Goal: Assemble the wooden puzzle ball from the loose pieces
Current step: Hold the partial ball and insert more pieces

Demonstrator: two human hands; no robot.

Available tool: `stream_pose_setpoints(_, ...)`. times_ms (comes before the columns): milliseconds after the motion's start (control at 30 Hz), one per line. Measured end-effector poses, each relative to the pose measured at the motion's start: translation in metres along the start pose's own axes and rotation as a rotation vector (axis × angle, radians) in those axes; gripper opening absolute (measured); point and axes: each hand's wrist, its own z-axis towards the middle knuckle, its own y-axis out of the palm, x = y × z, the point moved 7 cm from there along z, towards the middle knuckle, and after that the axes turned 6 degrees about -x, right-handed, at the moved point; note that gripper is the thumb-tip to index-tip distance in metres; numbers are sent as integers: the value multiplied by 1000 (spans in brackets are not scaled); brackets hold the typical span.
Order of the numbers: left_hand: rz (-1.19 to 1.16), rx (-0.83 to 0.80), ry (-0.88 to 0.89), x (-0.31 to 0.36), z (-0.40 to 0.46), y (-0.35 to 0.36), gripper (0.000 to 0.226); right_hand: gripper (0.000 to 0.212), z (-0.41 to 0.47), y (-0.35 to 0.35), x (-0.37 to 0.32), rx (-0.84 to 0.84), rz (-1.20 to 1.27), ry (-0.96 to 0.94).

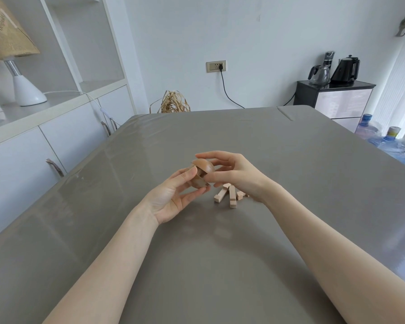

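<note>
A partly built brown wooden ball (202, 170) hangs above the grey table (197, 253), with open slots between its rounded pieces. My left hand (173, 197) holds it from below and the left, thumb on its side and fingertips under it. My right hand (232, 176) pinches it from the right, index finger arched over the top. Several pale notched wooden sticks (229, 195) lie on the table just under my right hand, partly hidden by the wrist.
White cabinets (56, 136) with a lamp (21, 85) run along the left of the table. Beyond the far edge is a straw bundle (173, 102). A dark stand with kettles (332, 90) and water bottles (379, 139) sit at the right.
</note>
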Motion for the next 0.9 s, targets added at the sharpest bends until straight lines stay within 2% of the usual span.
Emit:
stream_pose_setpoints(67, -80, 17, -29, -3, 0, -1, 45, 44, 0, 0, -1, 39, -48, -7)
stream_pose_setpoints(233, -197, -9, -121, -11, 1, 1, 26, 42, -3, -1, -11, 174, -319, -47)
stream_pose_setpoints(400, -242, -24, -142, -12, 1, 2, 43, 29, -6, -1, -18, 218, -431, -88)
stream_pose_setpoints(600, -268, -42, -138, -11, 1, 3, 49, 24, -4, 4, -18, 256, -518, -86)
stream_pose_setpoints(900, -271, -73, -101, -8, -1, 9, 39, 24, -3, 4, -20, 286, -517, -86)
